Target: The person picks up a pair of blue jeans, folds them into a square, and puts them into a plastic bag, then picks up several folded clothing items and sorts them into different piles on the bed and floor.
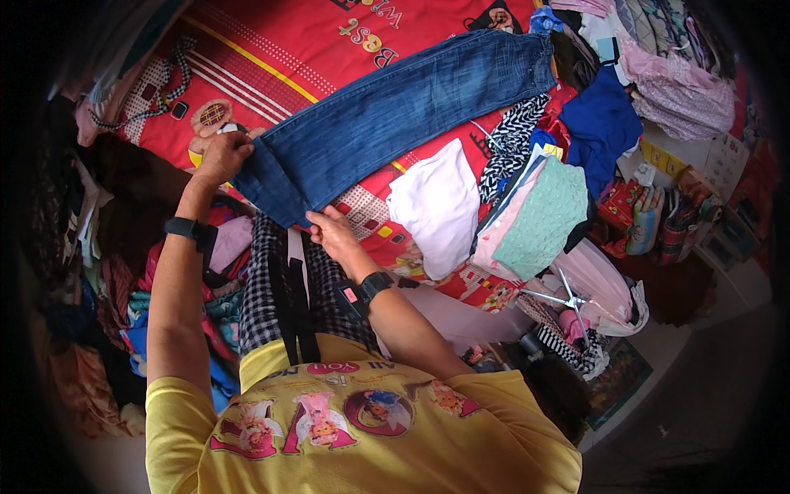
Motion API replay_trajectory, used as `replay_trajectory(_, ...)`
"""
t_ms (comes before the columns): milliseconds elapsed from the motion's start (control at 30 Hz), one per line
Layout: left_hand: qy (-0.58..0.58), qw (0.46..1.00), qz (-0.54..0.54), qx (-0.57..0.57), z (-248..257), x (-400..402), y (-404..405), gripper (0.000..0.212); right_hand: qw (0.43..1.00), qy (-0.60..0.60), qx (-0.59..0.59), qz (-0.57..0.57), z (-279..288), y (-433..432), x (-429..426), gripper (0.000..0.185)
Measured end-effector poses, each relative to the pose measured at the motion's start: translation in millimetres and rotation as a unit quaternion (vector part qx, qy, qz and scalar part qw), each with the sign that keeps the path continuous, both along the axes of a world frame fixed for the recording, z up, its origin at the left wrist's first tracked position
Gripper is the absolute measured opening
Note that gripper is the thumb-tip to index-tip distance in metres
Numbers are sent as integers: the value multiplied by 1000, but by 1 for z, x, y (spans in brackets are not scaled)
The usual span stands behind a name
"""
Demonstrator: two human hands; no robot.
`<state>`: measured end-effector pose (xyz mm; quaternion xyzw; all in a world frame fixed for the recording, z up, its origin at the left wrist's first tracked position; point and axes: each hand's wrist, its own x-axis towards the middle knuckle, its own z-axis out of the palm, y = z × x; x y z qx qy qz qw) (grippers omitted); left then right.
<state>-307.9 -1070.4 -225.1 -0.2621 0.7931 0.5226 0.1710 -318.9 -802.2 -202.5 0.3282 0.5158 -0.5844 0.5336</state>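
Note:
A pair of blue denim jeans point(401, 114), folded lengthwise so the legs overlap, stretches diagonally across a red patterned bedspread point(259, 37). Its waist end lies at the upper right, and the leg hems are nearest me. My left hand point(222, 154) pinches the far corner of the hem end. At the near corner, my right hand point(333, 233) holds the denim edge between thumb and fingers. A crease crosses the legs just beyond my hands. Beside the jeans lies a white folded garment point(435, 207).
Right of the white garment sits a stack of folded clothes topped by a mint-green one point(546, 216). A black-and-white patterned cloth point(515, 139) and a blue garment point(602, 126) lie behind it. Heaped clothes point(222, 315) fill the lower left. A metal clothes rack point(571, 301) stands at right.

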Motion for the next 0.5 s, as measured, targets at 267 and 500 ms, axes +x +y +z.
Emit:
replay_trajectory(267, -73, 995, -36, 49, 16, -2, 4, 16, 996, -53, -9, 75, 10, 21, -15, 10)
replay_trajectory(500, -10, 996, -48, -70, -15, 7, 11, 14, 971, 86, 91, 205, -15, 4, -6, 17)
